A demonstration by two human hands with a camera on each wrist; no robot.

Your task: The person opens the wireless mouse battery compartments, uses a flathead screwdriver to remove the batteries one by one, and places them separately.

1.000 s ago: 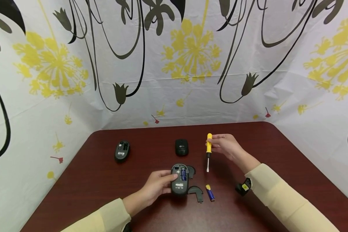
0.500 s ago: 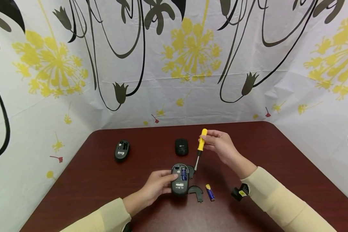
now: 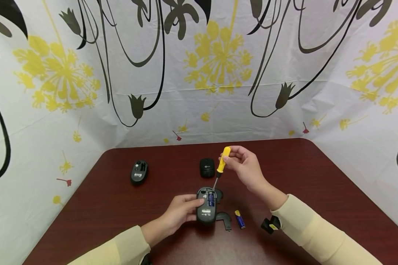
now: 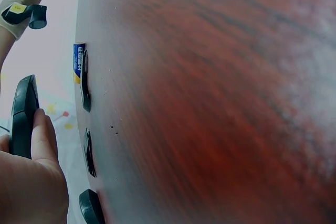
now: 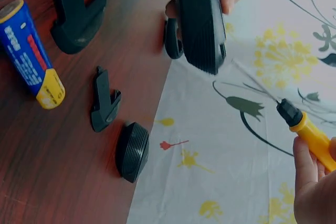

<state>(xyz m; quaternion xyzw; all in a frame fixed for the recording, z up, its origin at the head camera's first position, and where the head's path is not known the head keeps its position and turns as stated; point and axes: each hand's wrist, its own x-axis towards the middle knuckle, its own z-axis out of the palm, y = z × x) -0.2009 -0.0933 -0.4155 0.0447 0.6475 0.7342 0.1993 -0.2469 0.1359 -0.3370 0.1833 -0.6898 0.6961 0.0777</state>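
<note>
Screwdriver point(image 3: 222, 165) and mouse point(image 3: 205, 217) appear to meet in the head view; the right wrist view shows the tip point(image 5: 239, 65) just short. Only the head view reveals the mouse's open battery bay point(image 3: 211, 199). Yellow-handled and pinched in the right hand point(image 3: 244, 166), the tool slants, tip down and leftward, above the table point(image 3: 285, 165); the left hand point(image 3: 182, 209) grips 1 of 3 mice.

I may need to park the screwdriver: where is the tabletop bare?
Bare tabletop lies between the face-down mouse and the face-up mouse, and from the right hand to its right edge. Crowded: just right of the held mouse, with the loose battery and two cover pieces.
</note>
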